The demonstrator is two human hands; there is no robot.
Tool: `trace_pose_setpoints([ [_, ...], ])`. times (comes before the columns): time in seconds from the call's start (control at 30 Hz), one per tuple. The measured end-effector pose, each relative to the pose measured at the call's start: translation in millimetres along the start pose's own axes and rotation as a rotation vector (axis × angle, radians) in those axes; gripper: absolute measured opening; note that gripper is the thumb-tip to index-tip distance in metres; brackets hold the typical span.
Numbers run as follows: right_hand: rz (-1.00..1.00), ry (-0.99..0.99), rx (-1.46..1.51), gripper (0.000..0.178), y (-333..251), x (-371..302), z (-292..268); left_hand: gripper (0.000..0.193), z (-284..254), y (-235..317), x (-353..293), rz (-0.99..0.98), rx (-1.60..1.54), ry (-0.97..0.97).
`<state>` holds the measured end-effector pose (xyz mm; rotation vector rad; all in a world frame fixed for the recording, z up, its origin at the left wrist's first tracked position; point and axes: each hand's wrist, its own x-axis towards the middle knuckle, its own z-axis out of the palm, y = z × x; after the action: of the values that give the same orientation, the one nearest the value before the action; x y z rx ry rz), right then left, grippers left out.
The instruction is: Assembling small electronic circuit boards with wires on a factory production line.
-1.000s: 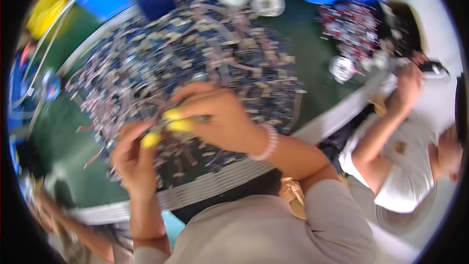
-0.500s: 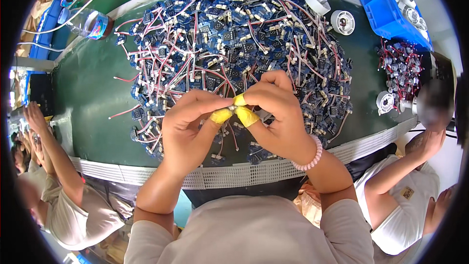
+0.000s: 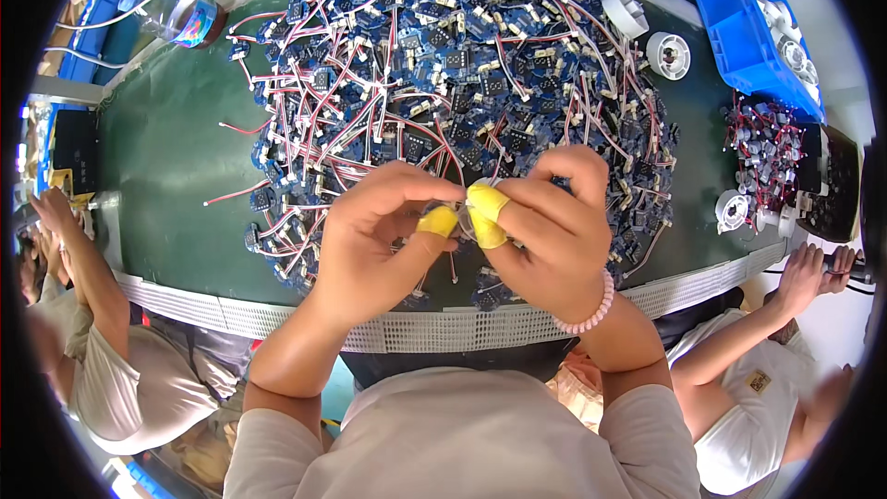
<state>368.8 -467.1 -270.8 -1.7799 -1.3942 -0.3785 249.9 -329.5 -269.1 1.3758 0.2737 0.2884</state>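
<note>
My left hand [image 3: 379,231] and my right hand [image 3: 545,231] meet above the near part of a heap of small blue circuit boards [image 3: 434,65]. Both hands are closed in a pinch, thumb against fingers, with the fingertips nearly touching. Yellow tape or finger covers wrap my left thumb and my right thumb and forefinger. Between the fingertips is something small, mostly hidden, with a pale, shiny bit showing; its kind I cannot make out. Red-and-white wires with white plugs [image 3: 388,60] lie over many of the boards.
White round plastic housings [image 3: 668,55] stand at the heap's right. Blue bins [image 3: 744,23] with white parts are at the far right, above a pile of small motors with red wires [image 3: 765,143]. A bottle [image 3: 180,17] lies far left. Co-workers sit on both sides. A white perforated strip [image 3: 434,331] edges the green table.
The fingertips have shifted slightly right, and my right hand has turned, with its yellow-wrapped thumb and forefinger now closer together. The whole view has shifted a little.
</note>
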Motion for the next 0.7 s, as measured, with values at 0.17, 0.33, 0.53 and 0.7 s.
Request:
trace_pose_setpoints([
  [0.17,0.003,-0.035,0.003,0.020,-3.4,2.0,-0.6,0.025,-0.4,-2.4,-1.0,-0.002,-0.006,0.032],
  [0.33,0.165,-0.152,0.164,0.017,3.4,3.4,1.2,0.023,-5.0,-5.7,0.2,0.059,0.176,0.072],
  [0.53,0.179,-0.127,0.143,0.016,4.9,-1.3,7.4,0.026,-1.8,-11.8,-1.0,0.092,0.279,0.112],
  [0.7,0.283,-0.120,0.220,0.020,8.5,-2.5,6.3,0.029,7.5,-4.6,-2.5,-0.014,0.070,0.196],
])
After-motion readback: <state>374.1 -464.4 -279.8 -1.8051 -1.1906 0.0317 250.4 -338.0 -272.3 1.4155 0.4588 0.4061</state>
